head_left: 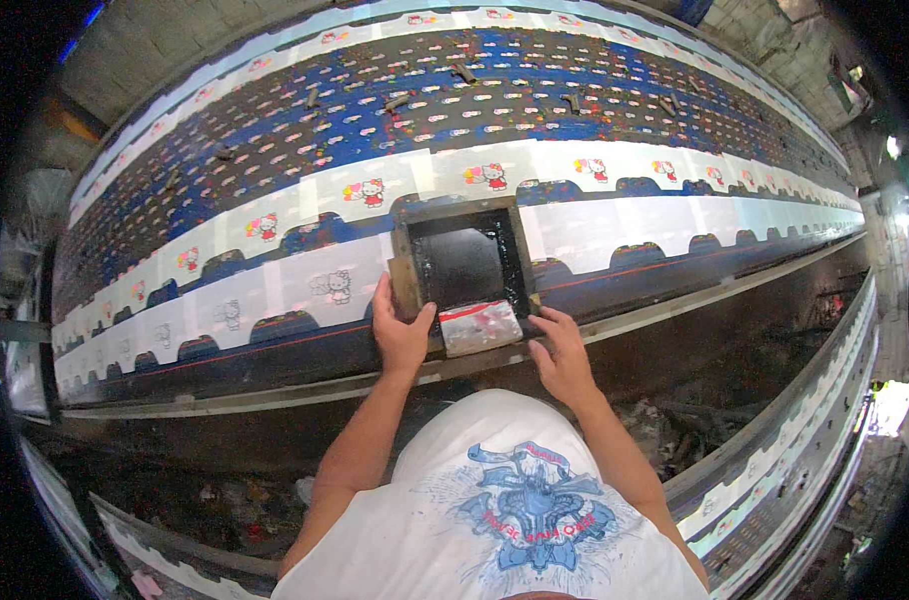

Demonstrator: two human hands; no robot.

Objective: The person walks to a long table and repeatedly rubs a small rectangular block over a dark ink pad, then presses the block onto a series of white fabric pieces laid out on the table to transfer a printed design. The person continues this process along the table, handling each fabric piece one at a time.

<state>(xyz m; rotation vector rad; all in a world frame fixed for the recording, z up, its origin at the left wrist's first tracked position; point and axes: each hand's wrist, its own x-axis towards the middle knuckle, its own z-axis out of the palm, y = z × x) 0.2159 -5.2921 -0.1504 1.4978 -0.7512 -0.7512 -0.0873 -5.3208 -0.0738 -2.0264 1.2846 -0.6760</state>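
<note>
A small printing screen with a wooden frame and dark, ink-smeared mesh sits over the near row of white cut pieces. My left hand grips its left side, thumb over the near corner and fingers along the outside. At the near right corner, my right hand holds the frame's edge with bent fingers, its thumb a little apart. A silvery block with a red stripe lies across the frame's near end, between my hands. The mesh hides the cloth beneath it.
The long printing table has a raised near rail. Farther rows bear coloured cartoon prints; nearer pieces at left show only black outlines. Small dark blocks lie on the blue-and-brown middle. Another laden table stands at lower right.
</note>
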